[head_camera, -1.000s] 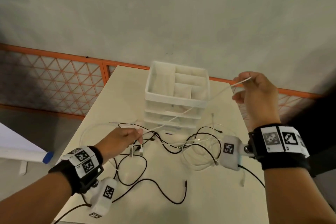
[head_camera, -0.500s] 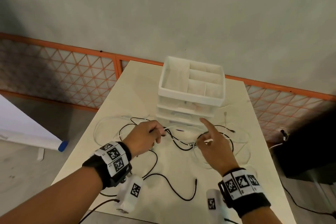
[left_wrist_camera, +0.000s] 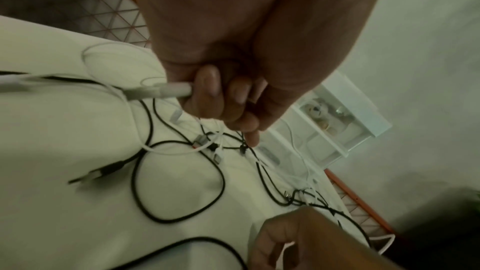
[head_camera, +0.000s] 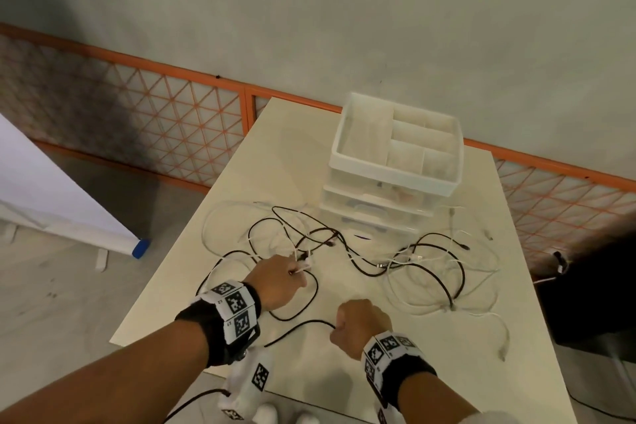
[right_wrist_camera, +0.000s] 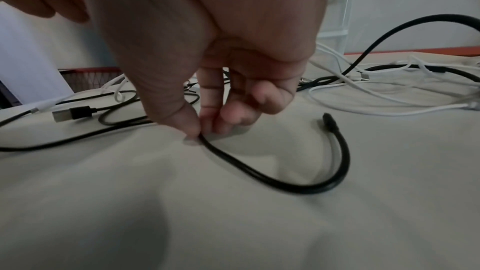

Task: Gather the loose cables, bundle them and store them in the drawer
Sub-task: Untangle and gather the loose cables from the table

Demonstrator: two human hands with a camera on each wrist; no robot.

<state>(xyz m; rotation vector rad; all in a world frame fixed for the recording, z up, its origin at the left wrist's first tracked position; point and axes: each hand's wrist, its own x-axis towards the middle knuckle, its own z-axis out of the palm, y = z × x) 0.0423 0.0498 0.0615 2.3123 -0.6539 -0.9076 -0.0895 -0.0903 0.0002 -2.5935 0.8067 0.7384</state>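
Observation:
Black and white cables [head_camera: 426, 272] lie tangled on the cream table [head_camera: 447, 382] in front of a white drawer unit [head_camera: 392, 162]. My left hand [head_camera: 292, 272] grips the plug end of a white cable [left_wrist_camera: 166, 90] just above the table, left of the tangle. My right hand [head_camera: 339, 327] is down near the front edge. Its thumb and fingers pinch a black cable [right_wrist_camera: 285, 186] against the tabletop [right_wrist_camera: 233, 223], a short way from its free end. A black USB plug [right_wrist_camera: 70, 113] lies to its left. The drawers look shut in the head view.
The unit's top tray [head_camera: 361, 162] has open compartments. An orange lattice fence [head_camera: 155, 120] runs behind the table. A white roll with a blue cap [head_camera: 139, 248] lies on the floor at left. A dark bulky object [head_camera: 592, 286] stands beyond the table's right edge.
My right hand let go of the white cable it held up high, came down to the table's front and pinched a black cable. The left hand kept its white cable end.

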